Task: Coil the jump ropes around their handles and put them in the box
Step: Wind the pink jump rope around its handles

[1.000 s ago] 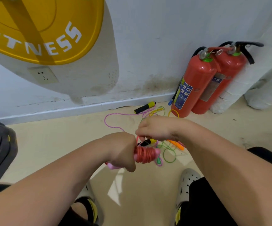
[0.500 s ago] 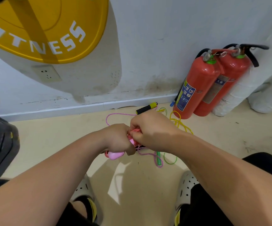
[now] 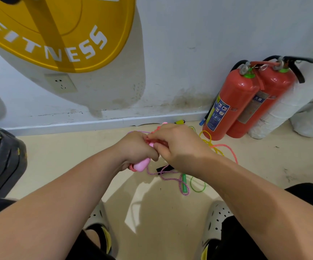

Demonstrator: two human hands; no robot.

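Handle in left hand, right hand, baseboard near

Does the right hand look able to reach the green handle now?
Probably not yet: the right hand is busy pinching the red rope, though the green handle lies exposed nearby.

Pink handle: upper length hidden inside the left grip; only the butt end shows. Red rope: the part held in the right grip is largely covered. Black handle on the floor: partly under the right wrist. Yellow sign: cut by top and left edges. Dark object: cut by left edge, kind indeterminable. Extinguisher: label print too small to read.
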